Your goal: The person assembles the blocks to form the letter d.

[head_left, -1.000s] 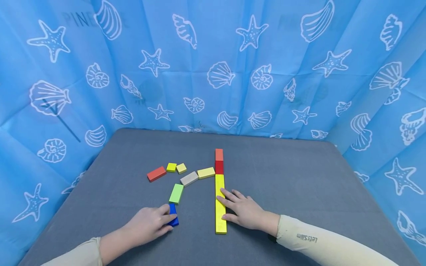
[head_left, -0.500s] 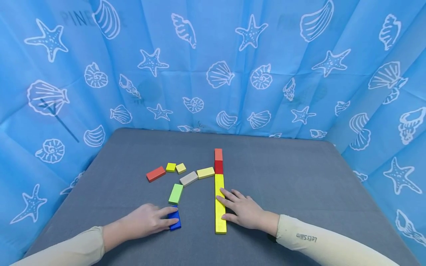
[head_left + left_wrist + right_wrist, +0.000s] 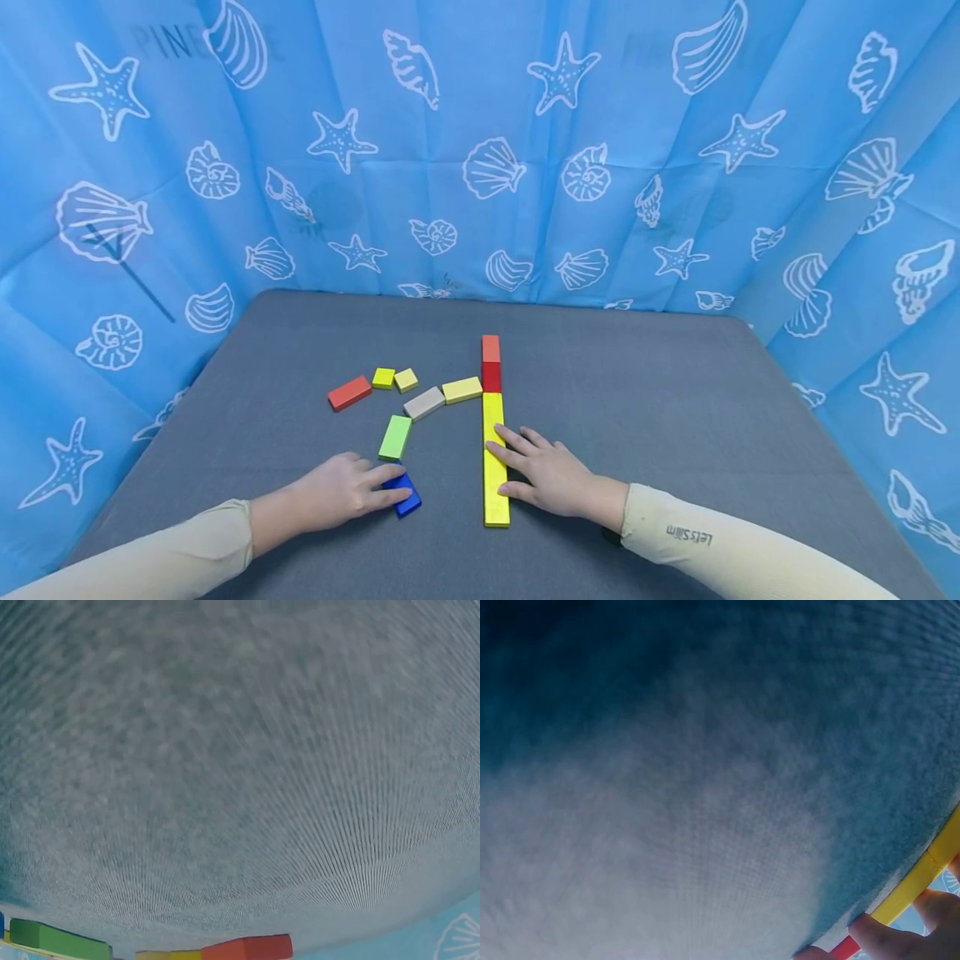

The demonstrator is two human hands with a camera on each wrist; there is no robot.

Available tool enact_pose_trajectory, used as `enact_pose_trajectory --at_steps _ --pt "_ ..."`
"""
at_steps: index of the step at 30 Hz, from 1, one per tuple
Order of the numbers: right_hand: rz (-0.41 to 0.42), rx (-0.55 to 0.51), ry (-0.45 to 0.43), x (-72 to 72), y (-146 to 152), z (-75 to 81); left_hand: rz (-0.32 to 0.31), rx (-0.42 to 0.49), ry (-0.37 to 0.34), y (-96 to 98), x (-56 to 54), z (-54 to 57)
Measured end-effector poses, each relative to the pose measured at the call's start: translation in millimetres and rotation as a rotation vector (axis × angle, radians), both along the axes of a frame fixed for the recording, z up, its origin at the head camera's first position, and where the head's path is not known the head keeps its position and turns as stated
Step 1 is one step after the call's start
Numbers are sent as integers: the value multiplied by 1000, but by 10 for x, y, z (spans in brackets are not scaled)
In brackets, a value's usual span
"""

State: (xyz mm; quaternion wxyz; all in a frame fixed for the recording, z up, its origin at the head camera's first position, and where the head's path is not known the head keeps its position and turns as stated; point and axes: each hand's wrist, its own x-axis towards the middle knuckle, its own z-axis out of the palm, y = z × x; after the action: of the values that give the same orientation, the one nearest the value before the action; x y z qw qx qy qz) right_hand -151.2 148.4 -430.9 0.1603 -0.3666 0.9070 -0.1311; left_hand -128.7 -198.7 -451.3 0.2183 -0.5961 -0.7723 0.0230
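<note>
My left hand (image 3: 341,496) lies palm down with two fingers extended onto a blue rectangular block (image 3: 405,482); its thumb is hidden. That block is tilted, its far end close to a light green block (image 3: 394,437). From the green one a grey block (image 3: 424,403) and a pale yellow block (image 3: 462,390) curve up to a straight column. The column has yellow blocks (image 3: 492,412) nearest, then a red block (image 3: 491,377) and a salmon block (image 3: 491,347). My right hand (image 3: 551,477) rests its spread fingertips on the yellow blocks.
A loose red-orange block (image 3: 349,392), a small yellow block (image 3: 384,378) and a small pale yellow block (image 3: 406,381) lie at the back left. Everything sits on a grey cloth-covered table (image 3: 637,375). A blue curtain (image 3: 450,100) with sea shapes hangs behind it.
My left hand has slid the near end of the blue block to the right, so it now slants. The right hand keeps its place on the yellow blocks.
</note>
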Motion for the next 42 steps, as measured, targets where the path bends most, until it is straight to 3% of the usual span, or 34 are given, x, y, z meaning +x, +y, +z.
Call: enact_pose_trajectory --at_steps 12,23,33,42 --pt "0 9 16 -14 4 -40 21 49 3 26 8 -35" --pt "-5 13 12 -19 4 -35 21 20 -8 27 -24 -19" --pt "-8 2 7 -6 3 -5 24 35 28 49 3 -37" --pt "-2 1 11 -4 2 -9 35 56 -1 50 25 -40"
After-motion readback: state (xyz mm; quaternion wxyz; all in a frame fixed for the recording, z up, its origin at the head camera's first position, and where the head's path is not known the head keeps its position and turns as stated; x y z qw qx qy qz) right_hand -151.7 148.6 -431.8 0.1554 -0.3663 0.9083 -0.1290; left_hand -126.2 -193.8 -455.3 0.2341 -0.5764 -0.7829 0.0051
